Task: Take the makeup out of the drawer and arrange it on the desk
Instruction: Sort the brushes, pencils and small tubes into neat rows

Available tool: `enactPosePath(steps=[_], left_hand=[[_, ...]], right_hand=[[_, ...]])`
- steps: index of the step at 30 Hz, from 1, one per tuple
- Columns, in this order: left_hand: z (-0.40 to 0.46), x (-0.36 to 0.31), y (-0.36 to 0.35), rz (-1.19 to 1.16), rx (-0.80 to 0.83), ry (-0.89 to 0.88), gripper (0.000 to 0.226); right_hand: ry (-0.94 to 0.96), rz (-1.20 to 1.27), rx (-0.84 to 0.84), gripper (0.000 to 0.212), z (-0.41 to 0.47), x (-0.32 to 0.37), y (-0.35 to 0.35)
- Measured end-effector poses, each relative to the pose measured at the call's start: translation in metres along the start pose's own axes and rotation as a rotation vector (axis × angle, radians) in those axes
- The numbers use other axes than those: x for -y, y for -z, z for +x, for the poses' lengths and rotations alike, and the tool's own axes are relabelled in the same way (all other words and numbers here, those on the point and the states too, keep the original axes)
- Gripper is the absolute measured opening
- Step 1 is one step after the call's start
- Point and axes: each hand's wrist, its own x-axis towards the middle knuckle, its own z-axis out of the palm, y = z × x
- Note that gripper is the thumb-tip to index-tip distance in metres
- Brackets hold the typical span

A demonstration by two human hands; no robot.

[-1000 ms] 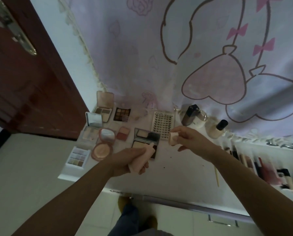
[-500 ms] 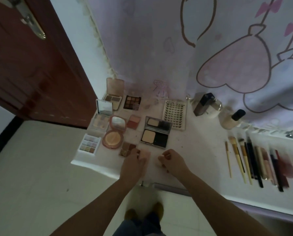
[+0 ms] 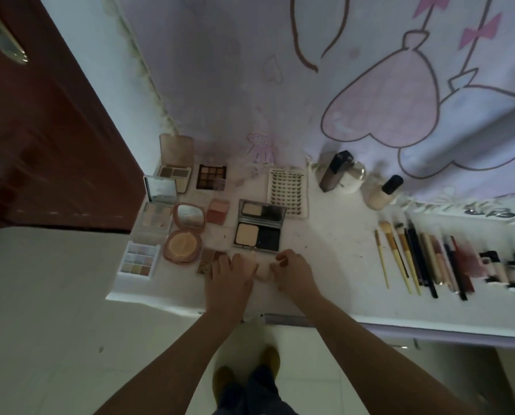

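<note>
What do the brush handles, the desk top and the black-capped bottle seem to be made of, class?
Brush handles: pale yellowish sticks with a dull finish, probably wood or bamboo.
Desk top: white, smooth and matt with small dark marks, likely painted or laminated board.
Black-capped bottle: a see-through body showing beige liquid, so glass or clear plastic; the cap looks like glossy plastic.

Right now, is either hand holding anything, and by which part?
Both hands are down on the desk around pale pink makeup sponges. The left hand covers one; the right hand pinches another at its side. The exact contact is hidden.
</note>
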Motion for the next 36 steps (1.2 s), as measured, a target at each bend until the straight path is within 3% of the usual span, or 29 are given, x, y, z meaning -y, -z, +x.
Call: enactPosePath(steps=[4, 7, 11, 14, 18, 23, 26, 28, 31, 36], left_hand=[[0.017, -0.015, 0.025, -0.166, -0.094, -0.059, 0.037], [0.045, -0.051, 0.048, -0.360, -0.160, -0.205, 0.037], [0.103, -0.113, 0.059, -0.574, -0.068, -0.268, 0.038], [0.147, -0.151, 0.055, -0.652, 0.009, -0.206, 0.046], [0.192, -0.179, 0.051, -0.963, 0.106, -0.025, 0.042], [0.212, -0.192, 0.036, -0.996, 0.091, 0.025, 0.032], [0.207, -0.191, 0.040, -1.167, 0.048, 0.018, 0.032], [0.202, -0.183, 0.047, -1.243, 0.014, -0.002, 0.024], [0.190, -0.168, 0.070, -1.187, -0.008, -0.070, 0.018], [0.164, -0.155, 0.106, -1.119, 0.081, -0.245, 0.016]], right_hand=[[0.066, -0.015, -0.105, 0.016, 0.007, 0.008, 0.051], [0.135, -0.112, -0.197, 0.007, 0.023, 0.018, 0.108], [0.320, -0.324, -0.302, 0.016, 0.065, 0.036, 0.181], [0.470, -0.574, -0.222, 0.033, 0.103, 0.047, 0.214], [0.622, -0.941, -0.040, 0.063, 0.144, 0.052, 0.221], [0.778, -1.192, 0.013, 0.046, 0.173, 0.053, 0.224], [0.888, -1.157, 0.033, 0.038, 0.175, 0.065, 0.232], [0.914, -0.960, 0.105, 0.030, 0.171, 0.076, 0.244], [0.803, -0.652, 0.315, 0.021, 0.159, 0.092, 0.264], [0.713, -0.632, 0.444, 0.021, 0.137, 0.101, 0.275]])
